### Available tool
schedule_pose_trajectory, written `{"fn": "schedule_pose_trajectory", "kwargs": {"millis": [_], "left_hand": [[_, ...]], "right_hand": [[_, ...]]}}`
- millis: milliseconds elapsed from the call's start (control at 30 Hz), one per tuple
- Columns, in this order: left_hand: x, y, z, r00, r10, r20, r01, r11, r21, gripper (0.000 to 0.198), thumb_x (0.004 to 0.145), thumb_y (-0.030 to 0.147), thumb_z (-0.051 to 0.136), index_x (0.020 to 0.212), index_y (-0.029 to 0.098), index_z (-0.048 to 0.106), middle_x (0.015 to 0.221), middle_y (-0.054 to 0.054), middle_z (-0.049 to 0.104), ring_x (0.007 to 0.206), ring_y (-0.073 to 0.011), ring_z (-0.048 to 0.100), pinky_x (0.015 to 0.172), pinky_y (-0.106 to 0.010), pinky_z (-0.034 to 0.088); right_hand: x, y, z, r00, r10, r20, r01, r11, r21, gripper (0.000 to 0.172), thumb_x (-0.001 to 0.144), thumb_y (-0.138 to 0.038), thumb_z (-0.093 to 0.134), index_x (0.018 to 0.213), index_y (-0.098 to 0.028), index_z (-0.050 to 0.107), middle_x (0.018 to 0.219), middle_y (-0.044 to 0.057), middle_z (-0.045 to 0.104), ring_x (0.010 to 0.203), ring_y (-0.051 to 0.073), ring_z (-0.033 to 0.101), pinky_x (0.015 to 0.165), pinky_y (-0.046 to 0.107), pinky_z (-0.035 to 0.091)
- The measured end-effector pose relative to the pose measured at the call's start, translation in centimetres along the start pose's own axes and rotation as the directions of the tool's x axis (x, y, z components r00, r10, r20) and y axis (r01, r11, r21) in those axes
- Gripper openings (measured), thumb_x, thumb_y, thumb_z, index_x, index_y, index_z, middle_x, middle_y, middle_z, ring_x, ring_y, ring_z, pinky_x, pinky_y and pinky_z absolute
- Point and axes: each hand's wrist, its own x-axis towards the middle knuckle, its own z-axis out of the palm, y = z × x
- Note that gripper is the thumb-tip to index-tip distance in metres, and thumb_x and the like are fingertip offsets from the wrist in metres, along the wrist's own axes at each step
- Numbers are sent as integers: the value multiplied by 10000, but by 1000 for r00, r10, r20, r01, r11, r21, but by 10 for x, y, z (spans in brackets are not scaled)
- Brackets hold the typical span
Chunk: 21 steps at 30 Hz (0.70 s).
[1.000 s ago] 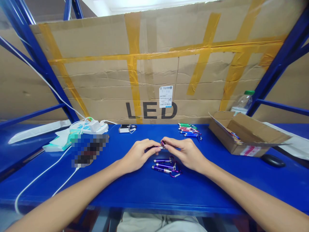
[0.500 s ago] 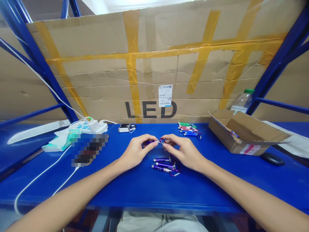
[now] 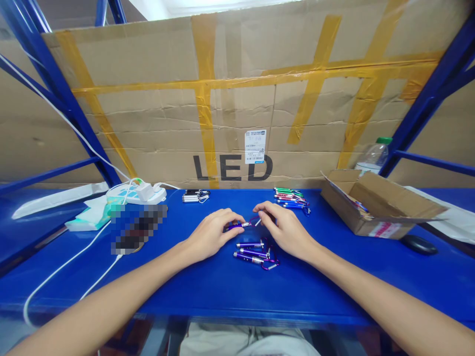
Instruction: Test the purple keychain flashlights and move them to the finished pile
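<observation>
My left hand (image 3: 212,232) is closed round the body of a small purple keychain flashlight (image 3: 237,226), held just above the blue table (image 3: 222,287). The fingertips of my right hand (image 3: 282,228) pinch its purple carabiner clip (image 3: 254,220) at the flashlight's right end. Just below my hands, a few more purple flashlights (image 3: 254,253) with clips lie in a loose pile on the table.
Black and silver flashlights (image 3: 195,197) lie at the back centre, green, red and blue ones (image 3: 291,199) to their right. An open cardboard box (image 3: 374,202), a water bottle (image 3: 372,156) and a black mouse (image 3: 418,244) are at right. A white power strip (image 3: 139,195) with cables sits at left.
Both hands lifted the purple flashlight slightly, then lowered it again. The right hand's fingers shifted from the flashlight's end onto its clip, which now sticks out to the right.
</observation>
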Motion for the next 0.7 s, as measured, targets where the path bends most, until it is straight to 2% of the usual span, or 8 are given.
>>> {"fn": "schedule_pose_trajectory", "kwargs": {"millis": [133,333,533,633,700], "left_hand": [[-1,-2,2,999,-19,43,17,999,39,233,1069,365,646,1253,247,726,1014,-32,726,914,-211,641,872,-344,493],[-2,-2,3,996,-18,91,13,998,61,243,1075,385,632,1228,233,744,1054,-48,739,995,-227,655,904,-355,503],[-1,1,0,992,-38,124,31,998,63,214,1070,350,644,1208,228,752,1079,-51,737,1018,-234,655,929,-367,505],[-2,6,-3,994,-41,102,38,999,36,271,1083,417,612,1225,232,749,1093,-62,733,1040,-243,659,944,-376,515],[-3,11,-5,993,-35,111,33,999,18,399,1030,532,669,1301,246,729,1188,-82,711,1104,-267,648,992,-407,520]], "right_hand": [[1,4,1,995,81,56,-75,992,-100,238,1079,-249,446,1142,-229,674,1080,63,786,974,243,707,838,351,493],[3,4,-1,964,221,148,-189,961,-202,240,1068,-172,448,1051,-228,681,1047,44,795,991,237,708,843,326,454],[5,6,0,940,293,177,-241,933,-265,230,1068,-160,471,1010,-226,684,1033,41,803,966,238,718,786,303,414],[5,6,0,929,323,183,-251,909,-332,223,1074,-181,488,1010,-226,697,1003,58,806,957,251,728,745,303,392],[5,6,-1,925,336,179,-254,894,-368,213,1081,-202,498,1018,-228,700,998,66,806,960,260,733,727,304,381]]}}
